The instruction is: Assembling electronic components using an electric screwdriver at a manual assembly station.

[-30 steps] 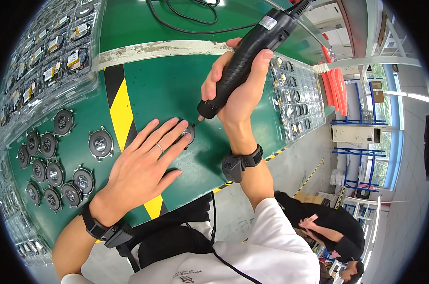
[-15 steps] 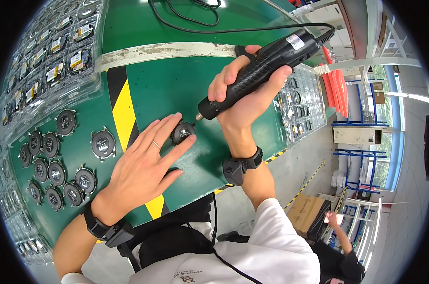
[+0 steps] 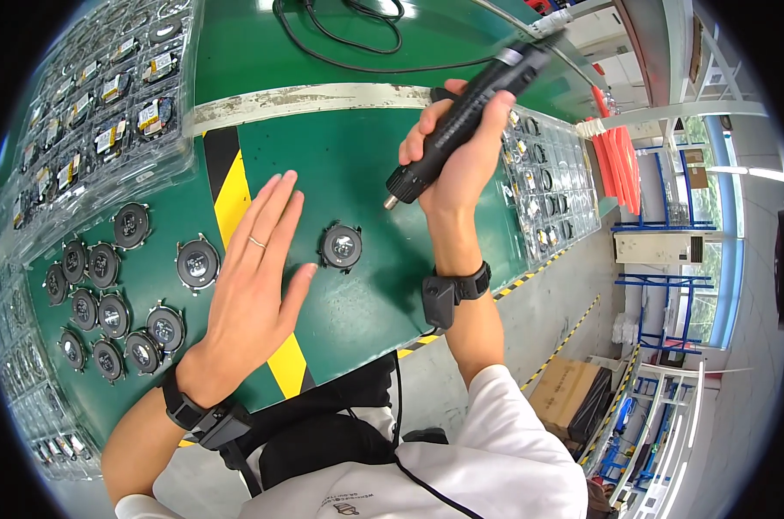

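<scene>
My right hand (image 3: 464,147) grips a black corded electric screwdriver (image 3: 454,128), its metal tip slanting down to the left above the green mat. Beneath and left of that tip, one round black watch body (image 3: 341,247) lies flat by itself, touched by neither hand. My left hand (image 3: 258,268) is flat with its fingers stretched, holding nothing, over the yellow and black tape strip. Just left of its fingers rests another watch body (image 3: 197,263). Further left, several more watch bodies (image 3: 113,316) lie in a loose group.
Clear plastic trays of watch parts (image 3: 106,112) are stacked at the far left. Another parts tray (image 3: 549,186) stands at the right edge of the bench. A worn white rail (image 3: 314,97) crosses the mat, and a black cable (image 3: 357,67) loops behind it.
My left hand has come off the single watch body and shifted left. My right hand has drawn the screwdriver right, away from it. The person at the lower right is mostly out of view.
</scene>
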{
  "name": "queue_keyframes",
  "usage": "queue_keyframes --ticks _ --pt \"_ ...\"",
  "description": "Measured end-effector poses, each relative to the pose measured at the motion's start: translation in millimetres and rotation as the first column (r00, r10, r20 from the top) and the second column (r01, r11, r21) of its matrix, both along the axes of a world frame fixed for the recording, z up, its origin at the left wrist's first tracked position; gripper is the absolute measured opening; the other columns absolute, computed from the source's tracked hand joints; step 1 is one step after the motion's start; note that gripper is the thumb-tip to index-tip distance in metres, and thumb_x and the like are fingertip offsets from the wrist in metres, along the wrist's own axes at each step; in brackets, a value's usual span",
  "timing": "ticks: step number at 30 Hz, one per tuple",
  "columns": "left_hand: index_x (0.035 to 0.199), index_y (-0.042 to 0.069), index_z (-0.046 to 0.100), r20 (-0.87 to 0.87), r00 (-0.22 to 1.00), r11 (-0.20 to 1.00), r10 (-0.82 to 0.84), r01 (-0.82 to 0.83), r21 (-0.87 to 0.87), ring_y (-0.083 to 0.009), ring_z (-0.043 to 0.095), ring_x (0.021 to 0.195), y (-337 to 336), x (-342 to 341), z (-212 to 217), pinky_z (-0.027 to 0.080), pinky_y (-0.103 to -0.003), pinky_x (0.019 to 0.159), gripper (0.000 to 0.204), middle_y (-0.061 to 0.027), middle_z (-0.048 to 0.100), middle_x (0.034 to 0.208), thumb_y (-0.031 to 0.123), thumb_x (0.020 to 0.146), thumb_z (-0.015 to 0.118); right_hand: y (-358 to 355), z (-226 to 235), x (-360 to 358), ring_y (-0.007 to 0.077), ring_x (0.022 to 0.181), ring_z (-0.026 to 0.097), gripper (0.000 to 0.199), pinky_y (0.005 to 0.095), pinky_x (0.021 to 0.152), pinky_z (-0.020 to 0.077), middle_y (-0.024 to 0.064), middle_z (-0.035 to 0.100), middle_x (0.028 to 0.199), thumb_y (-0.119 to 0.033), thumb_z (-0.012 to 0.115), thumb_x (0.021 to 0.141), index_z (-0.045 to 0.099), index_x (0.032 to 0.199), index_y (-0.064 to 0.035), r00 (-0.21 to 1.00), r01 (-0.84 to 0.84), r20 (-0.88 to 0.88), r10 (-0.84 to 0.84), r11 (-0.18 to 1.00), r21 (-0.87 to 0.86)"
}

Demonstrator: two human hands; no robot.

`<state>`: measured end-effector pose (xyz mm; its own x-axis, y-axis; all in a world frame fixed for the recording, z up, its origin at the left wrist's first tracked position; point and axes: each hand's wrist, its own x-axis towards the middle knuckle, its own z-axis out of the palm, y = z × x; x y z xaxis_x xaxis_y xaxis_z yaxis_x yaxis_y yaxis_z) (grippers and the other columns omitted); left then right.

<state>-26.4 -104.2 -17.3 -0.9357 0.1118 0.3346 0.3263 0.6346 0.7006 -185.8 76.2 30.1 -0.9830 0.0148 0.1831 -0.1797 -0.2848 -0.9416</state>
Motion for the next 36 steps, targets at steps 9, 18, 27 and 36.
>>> queue_keyframes --ticks 9,18,27,36 --pt "0.139 0.007 0.056 -0.001 0.96 0.95 -0.278 0.275 -0.15 -0.0336 0.04 0.147 -4.3 -1.0 5.6 0.031 -0.051 0.124 0.056 -0.0118 0.047 0.155 0.009 0.085 0.072 27.5 -24.0 -38.9 0.0224 0.062 0.064 0.058 0.0356 0.06 0.0519 0.011 0.066 0.078 -0.053 0.064 0.098 0.063 0.108 0.0041 0.985 0.16 -0.094 -0.147 0.548 0.821" --pt "0.107 0.005 0.057 -0.216 0.945 0.959 -0.246 0.206 -0.193 -0.0327 0.052 0.131 0.3 4.2 -28.3 0.042 -0.044 0.116 0.036 -0.0127 0.058 0.127 0.023 0.082 0.076 47.7 -42.0 -56.4 0.0169 0.088 0.066 0.053 0.0332 0.08 0.0516 0.0113 0.074 0.099 -0.042 0.066 0.101 0.067 0.128 0.0037 0.993 0.057 -0.073 0.097 0.165 0.985" --pt "0.103 0.005 0.056 -0.171 0.983 0.976 -0.066 0.099 0.193 -0.0263 0.056 0.099 4.8 1.2 -30.6 0.047 -0.04 0.084 0.026 -0.0076 0.055 0.104 0.023 0.091 0.071 13.7 -5.8 82.4 0.0231 0.117 0.06 0.044 0.0343 0.103 0.0459 0.0135 0.059 0.137 -0.025 0.053 0.109 0.053 0.143 0.0036 0.83 -0.393 0.01 0.558 0.572 0.72" --pt "0.091 0.005 0.054 -0.195 0.975 0.874 0.111 -0.002 0.486 -0.0276 0.054 0.091 3.3 4.3 -19.1 0.045 -0.041 0.077 0.023 -0.0085 0.052 0.098 0.023 0.096 0.068 11.6 -28.9 97.9 0.0108 0.089 0.059 0.027 0.0238 0.072 0.047 0.0054 0.064 0.108 -0.02 0.055 0.108 0.059 0.122 0.0032 0.738 -0.637 0.295 0.607 0.482 0.602"
